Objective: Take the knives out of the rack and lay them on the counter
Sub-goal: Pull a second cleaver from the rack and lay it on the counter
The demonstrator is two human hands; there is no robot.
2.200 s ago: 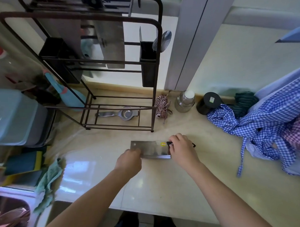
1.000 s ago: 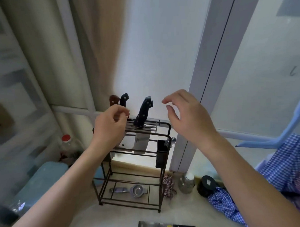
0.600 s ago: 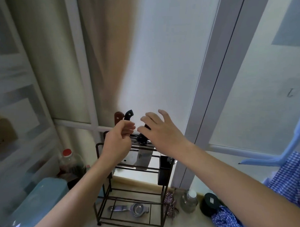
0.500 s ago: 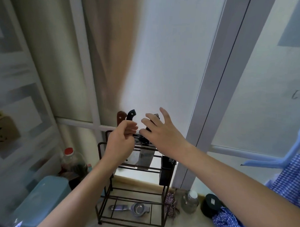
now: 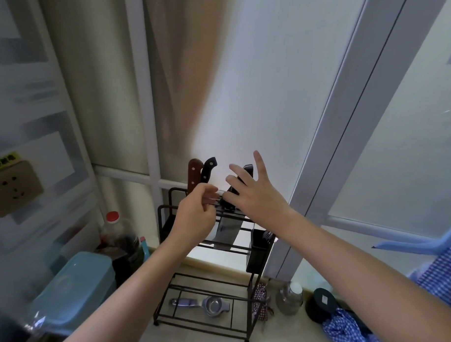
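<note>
A black wire rack (image 5: pixel 250 294) stands on the counter by the window. Three knives stand in its top slots: a brown-handled knife (image 5: pixel 194 175), a black-handled knife (image 5: pixel 208 169), and a black-handled cleaver (image 5: pixel 227 232) whose blade hangs down inside the rack. My right hand (image 5: pixel 255 196) has its fingers spread and lies over the cleaver's handle, hiding most of it. My left hand (image 5: pixel 196 217) is curled loosely at the rack's top rail, just below the brown and black handles, with nothing visible in it.
A black utensil cup (image 5: pixel 258 251) hangs on the rack's right side and a metal squeezer (image 5: pixel 209 304) lies on its bottom shelf. A red-capped bottle (image 5: pixel 113 218) and a blue bin (image 5: pixel 72 288) stand to the left. A glass jar (image 5: pixel 290 298), black container (image 5: pixel 322 304) and checked cloth (image 5: pixel 349 333) lie at right.
Both hands left a cleaver lying on the counter and rose to the rack's top. The view tilted up. My right hand moved left onto the cleaver handle in the rack.
</note>
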